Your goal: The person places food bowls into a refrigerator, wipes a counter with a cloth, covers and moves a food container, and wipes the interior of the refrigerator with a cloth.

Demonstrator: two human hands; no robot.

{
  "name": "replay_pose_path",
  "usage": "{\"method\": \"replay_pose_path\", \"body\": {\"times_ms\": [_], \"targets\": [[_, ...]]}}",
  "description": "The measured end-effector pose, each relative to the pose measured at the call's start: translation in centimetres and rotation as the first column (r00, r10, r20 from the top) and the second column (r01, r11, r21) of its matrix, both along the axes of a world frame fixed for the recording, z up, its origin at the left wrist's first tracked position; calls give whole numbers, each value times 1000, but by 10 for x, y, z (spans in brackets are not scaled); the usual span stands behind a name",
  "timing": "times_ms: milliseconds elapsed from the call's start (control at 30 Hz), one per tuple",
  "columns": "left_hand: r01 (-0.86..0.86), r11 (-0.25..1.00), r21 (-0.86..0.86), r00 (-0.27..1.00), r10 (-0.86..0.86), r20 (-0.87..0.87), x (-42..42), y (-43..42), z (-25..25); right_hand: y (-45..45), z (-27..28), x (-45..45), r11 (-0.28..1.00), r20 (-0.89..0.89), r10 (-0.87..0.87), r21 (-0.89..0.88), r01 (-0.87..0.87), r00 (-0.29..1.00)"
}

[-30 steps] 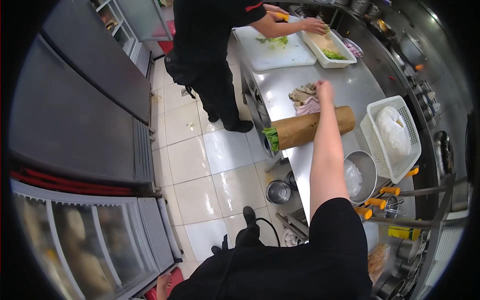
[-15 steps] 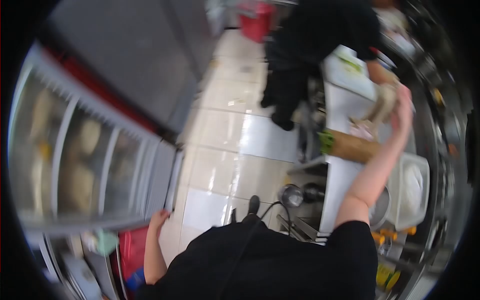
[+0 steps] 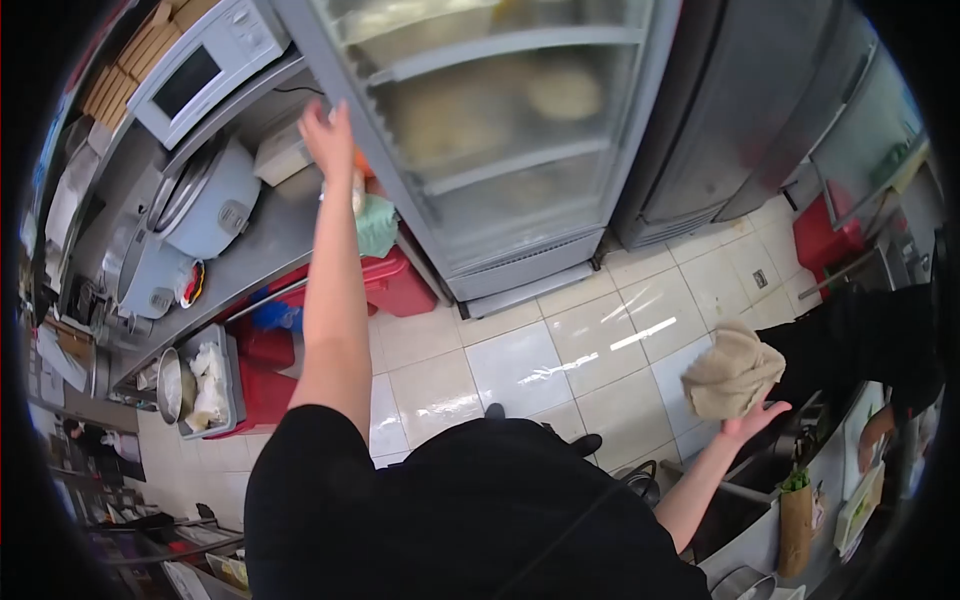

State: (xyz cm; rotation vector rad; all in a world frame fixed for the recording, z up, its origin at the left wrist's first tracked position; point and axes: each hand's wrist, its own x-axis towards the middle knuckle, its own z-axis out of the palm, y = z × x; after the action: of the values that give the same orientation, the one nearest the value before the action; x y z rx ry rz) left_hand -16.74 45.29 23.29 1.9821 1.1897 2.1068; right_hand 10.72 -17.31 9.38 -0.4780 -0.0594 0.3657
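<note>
A crumpled beige cloth (image 3: 733, 372) is held in my right hand (image 3: 752, 420), out over the tiled floor at the right, and it hides part of the fingers. My left hand (image 3: 328, 138) is raised at the upper left, beside the frame of the glass-door fridge (image 3: 362, 150). Its fingers are bent and apart, and I see nothing in them. Whether they touch the fridge frame I cannot tell. A pale green cloth (image 3: 376, 228) hangs just below that hand, near a white lidded container (image 3: 283, 155).
Rice cookers (image 3: 205, 205) and a microwave (image 3: 205, 72) line the left counter. Red bins (image 3: 398, 282) stand underneath. A steel fridge (image 3: 690, 130) is beyond the glass one. Another person's hand (image 3: 876, 438) is at the right counter, near a brown paper roll with greens (image 3: 795, 530).
My view has swung left toward the glass-door fridge. My right hand has lifted the beige cloth off the right counter. The left hand has risen from low by my side to the fridge edge.
</note>
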Motion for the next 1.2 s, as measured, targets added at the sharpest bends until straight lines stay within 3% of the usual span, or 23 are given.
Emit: {"method": "replay_pose_path", "body": {"times_ms": [33, 67, 133, 167, 233, 267, 333, 467, 600, 667, 733, 800, 833, 867, 900, 1033, 1133, 1200], "targets": [[5, 1000, 28, 1000, -5, -13, 1, 4, 64, 27, -10, -14, 998, -134, 2, -61, -10, 991], [85, 996, -1, 996, -85, -34, 0, 40, 78, 44, -21, -26, 992, -266, -17, -121, -16, 964], [20, 995, -100, 990, -34, -140, 1, 50, 100, 56, -48, -49, 978, -450, 183, -6, -207, 874], [20, 994, -106, 990, -34, -137, -2, 58, 104, 59, -60, -56, 978, -449, 181, -12, -208, 875], [-36, 938, -344, 945, -81, -318, -8, 74, 108, 60, -72, -68, 946, -388, 217, -142, -290, 896], [-36, 936, -350, 946, -82, -314, -12, 79, 106, 57, -72, -70, 945, -387, 215, -148, -291, 897], [246, 905, -347, 939, -311, -147, -16, 91, 99, 56, -68, -77, 929, -360, 282, -129, -347, 889], [154, 939, -307, 966, -208, -152, -8, 76, 89, 42, -51, -87, 938, -317, 292, -88, -334, 903], [227, 952, -206, 969, -242, -53, -19, 7, 83, 36, -52, -93, 912, -221, 393, -34, -410, 893], [141, 970, -200, 982, -163, -98, -26, -52, 82, 37, -62, -96, 878, -174, 469, -18, -479, 866], [199, 962, -188, 973, -217, -80, -30, -120, 76, 43, -71, -105, 876, -294, 453, -30, -482, 842], [441, 882, -169, 891, -452, -36, -33, -181, 64, 46, -72, -115, 875, -280, 452, -44, -481, 847], [432, 887, -164, 896, -443, -29, -41, -210, 63, 52, -59, -122, 838, -249, 521, -31, -545, 816], [698, 670, -251, 711, -691, 133, -49, -237, 64, 58, -51, -127, 795, -216, 588, -21, -606, 779], [887, 368, -280, 447, -839, 311, -54, -252, 63, 61, -49, -131, 792, -209, 588, -49, -609, 782], [878, 342, -336, 469, -756, 456, -75, -235, 37, 58, -70, -130, 792, -270, 555, -118, -599, 787], [825, 358, -437, 539, -729, 422, -93, -229, 13, 41, -98, -113, 801, -290, 468, -259, -540, 835], [771, 419, -479, 618, -674, 404, -108, -224, 7, 38, -109, -97, 841, -192, 258, -439, -318, 947]]}}
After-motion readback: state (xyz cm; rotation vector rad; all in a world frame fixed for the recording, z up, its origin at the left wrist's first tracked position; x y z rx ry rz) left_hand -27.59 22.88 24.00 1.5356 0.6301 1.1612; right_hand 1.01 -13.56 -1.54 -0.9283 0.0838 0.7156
